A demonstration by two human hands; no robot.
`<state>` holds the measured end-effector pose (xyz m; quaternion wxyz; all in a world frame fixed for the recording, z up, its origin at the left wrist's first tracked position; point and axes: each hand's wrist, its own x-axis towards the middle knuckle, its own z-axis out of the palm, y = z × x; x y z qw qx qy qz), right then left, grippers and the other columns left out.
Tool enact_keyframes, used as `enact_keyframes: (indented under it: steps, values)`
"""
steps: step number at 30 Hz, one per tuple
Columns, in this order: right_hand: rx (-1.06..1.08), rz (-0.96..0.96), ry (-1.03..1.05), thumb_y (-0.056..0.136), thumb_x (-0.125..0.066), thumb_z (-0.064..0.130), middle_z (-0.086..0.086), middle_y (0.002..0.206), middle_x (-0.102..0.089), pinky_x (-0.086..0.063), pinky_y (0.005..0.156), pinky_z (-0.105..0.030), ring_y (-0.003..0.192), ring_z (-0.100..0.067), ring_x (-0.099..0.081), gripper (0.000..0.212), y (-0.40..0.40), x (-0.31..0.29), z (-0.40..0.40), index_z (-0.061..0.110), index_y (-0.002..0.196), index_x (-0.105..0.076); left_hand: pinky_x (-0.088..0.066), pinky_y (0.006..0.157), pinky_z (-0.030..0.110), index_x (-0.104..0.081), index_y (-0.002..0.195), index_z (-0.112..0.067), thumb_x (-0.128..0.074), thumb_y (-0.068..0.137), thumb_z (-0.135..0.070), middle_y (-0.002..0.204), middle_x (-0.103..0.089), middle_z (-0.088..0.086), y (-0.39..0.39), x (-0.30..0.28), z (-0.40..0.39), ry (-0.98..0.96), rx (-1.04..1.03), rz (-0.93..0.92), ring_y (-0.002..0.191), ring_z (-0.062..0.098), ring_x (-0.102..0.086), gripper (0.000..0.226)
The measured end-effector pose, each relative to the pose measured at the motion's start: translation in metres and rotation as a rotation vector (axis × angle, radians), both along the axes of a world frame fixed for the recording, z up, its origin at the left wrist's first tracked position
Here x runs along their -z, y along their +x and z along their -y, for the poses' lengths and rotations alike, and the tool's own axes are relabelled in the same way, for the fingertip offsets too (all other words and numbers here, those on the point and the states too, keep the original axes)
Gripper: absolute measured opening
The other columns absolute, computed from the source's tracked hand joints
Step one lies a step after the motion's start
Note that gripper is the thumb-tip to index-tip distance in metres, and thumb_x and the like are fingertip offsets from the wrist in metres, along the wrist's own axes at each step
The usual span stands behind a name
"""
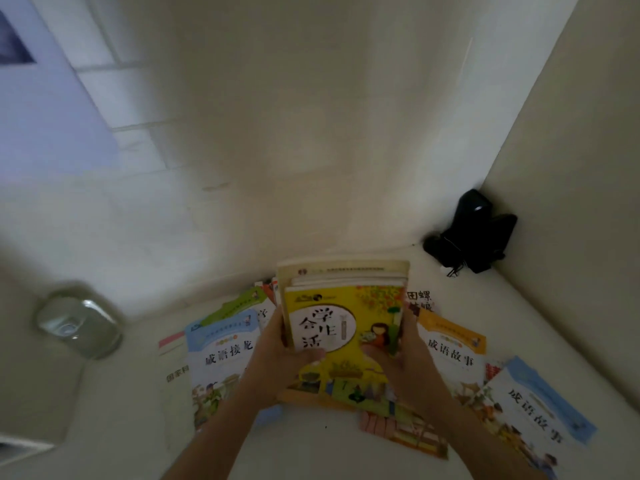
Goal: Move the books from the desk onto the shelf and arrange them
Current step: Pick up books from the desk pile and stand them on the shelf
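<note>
While we lift: thin yellow-covered paperback stack [343, 327] sits between our palms.
Left hand [277, 355]: grasping its left edge.
Right hand [398, 358]: grasping its right edge.

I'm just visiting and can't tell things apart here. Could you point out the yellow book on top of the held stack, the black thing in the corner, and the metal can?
yellow book [349, 327]: head view, upper cover.
black thing [474, 233]: head view, middle of body.
metal can [78, 323]: head view, shiny top.

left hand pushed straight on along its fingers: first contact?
The left hand already grips the held stack of books; its fingers point up-right across the yellow cover. Straight on, it probably meets the right hand, though depth is unclear.
</note>
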<state>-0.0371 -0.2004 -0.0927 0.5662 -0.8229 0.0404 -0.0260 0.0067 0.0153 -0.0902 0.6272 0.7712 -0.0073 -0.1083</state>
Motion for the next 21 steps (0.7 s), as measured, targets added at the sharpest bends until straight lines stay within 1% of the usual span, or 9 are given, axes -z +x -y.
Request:
enact_keyframes:
  steps: [2, 4, 7, 10, 12, 14, 17, 19, 21]
  values:
    - [-0.084, 0.032, -0.020, 0.086, -0.073, 0.021, 0.009, 0.097, -0.063, -0.054, 0.077, -0.028, 0.089, -0.003, -0.062, 0.059, 0.006, -0.027, -0.020, 0.044, 0.127, -0.037, -0.057, 0.061, 0.018, -0.053, 0.107, -0.032, -0.083, 0.068, 0.004, 0.103, -0.067, -0.014, -0.010, -0.028, -0.029, 0.002, -0.054, 0.047, 0.085, -0.004, -0.069, 0.061]
    - [-0.188, 0.072, -0.044, 0.086, -0.073, 0.025, 0.000, 0.104, -0.063, -0.055, 0.082, -0.035, 0.094, -0.010, -0.063, 0.051, 0.013, -0.056, -0.047, 0.043, 0.121, -0.041, -0.059, 0.066, 0.026, -0.058, 0.112, -0.022, -0.081, 0.070, 0.006, 0.105, -0.073, -0.001, -0.023, -0.055, -0.066, -0.029, -0.134, 0.079, 0.093, 0.010, -0.072, 0.056]
    - [-0.363, 0.149, -0.048, 0.086, -0.073, 0.027, -0.006, 0.102, -0.063, -0.055, 0.079, -0.040, 0.090, -0.018, -0.063, 0.040, 0.018, -0.096, -0.100, 0.028, 0.115, -0.047, -0.059, 0.073, 0.031, -0.061, 0.109, -0.016, -0.080, 0.072, 0.000, 0.105, -0.075, 0.003, -0.060, -0.093, -0.126, -0.035, -0.298, 0.163, 0.097, 0.020, -0.072, 0.044]
    - [-0.556, 0.248, -0.051, 0.085, -0.073, 0.037, -0.006, 0.102, -0.066, -0.056, 0.074, -0.043, 0.087, -0.022, -0.068, 0.045, 0.011, -0.139, -0.167, 0.028, 0.119, -0.046, -0.059, 0.073, 0.029, -0.060, 0.106, -0.019, -0.087, 0.070, -0.013, 0.102, -0.075, -0.002, -0.111, -0.133, -0.183, -0.017, -0.479, 0.273, 0.094, 0.017, -0.072, 0.045]
    - [-0.707, 0.306, -0.027, 0.084, -0.074, 0.040, 0.004, 0.107, -0.069, -0.060, 0.071, -0.044, 0.089, -0.018, -0.071, 0.052, 0.001, -0.169, -0.213, 0.032, 0.125, -0.043, -0.060, 0.076, 0.037, -0.060, 0.111, -0.017, -0.087, 0.063, -0.026, 0.107, -0.074, 0.003, -0.151, -0.161, -0.215, -0.020, -0.599, 0.339, 0.098, 0.021, -0.071, 0.055]
    - [-0.857, 0.354, 0.021, 0.085, -0.075, 0.033, 0.012, 0.109, -0.070, -0.061, 0.072, -0.042, 0.092, -0.011, -0.071, 0.052, -0.014, -0.204, -0.257, 0.037, 0.126, -0.043, -0.060, 0.077, 0.041, -0.059, 0.114, -0.013, -0.085, 0.058, -0.029, 0.109, -0.073, 0.007, -0.194, -0.191, -0.243, -0.030, -0.735, 0.417, 0.100, 0.026, -0.071, 0.064]
    - [-1.013, 0.422, 0.114, 0.085, -0.075, 0.023, 0.017, 0.108, -0.071, -0.060, 0.077, -0.034, 0.093, -0.008, -0.071, 0.052, -0.042, -0.255, -0.311, 0.037, 0.126, -0.045, -0.061, 0.072, 0.032, -0.060, 0.114, -0.019, -0.087, 0.060, -0.034, 0.106, -0.074, 0.001, -0.249, -0.236, -0.272, 0.034, -0.909, 0.557, 0.097, 0.019, -0.072, 0.062]
    - [-1.104, 0.499, 0.157, 0.085, -0.075, 0.022, 0.017, 0.106, -0.072, -0.058, 0.075, -0.026, 0.092, -0.007, -0.071, 0.050, -0.061, -0.295, -0.342, 0.036, 0.124, -0.046, -0.060, 0.069, 0.027, -0.061, 0.115, -0.026, -0.090, 0.064, -0.026, 0.105, -0.075, -0.004, -0.279, -0.272, -0.294, 0.071, -0.993, 0.649, 0.095, 0.014, -0.072, 0.058]
    - [-1.153, 0.604, 0.181, 0.084, -0.075, 0.024, 0.020, 0.105, -0.071, -0.056, 0.075, -0.020, 0.092, -0.004, -0.070, 0.050, -0.076, -0.343, -0.363, 0.038, 0.122, -0.047, -0.059, 0.067, 0.023, -0.063, 0.114, -0.030, -0.086, 0.062, -0.027, 0.104, -0.075, -0.005, -0.299, -0.319, -0.313, 0.104, -1.031, 0.751, 0.094, 0.012, -0.072, 0.057]
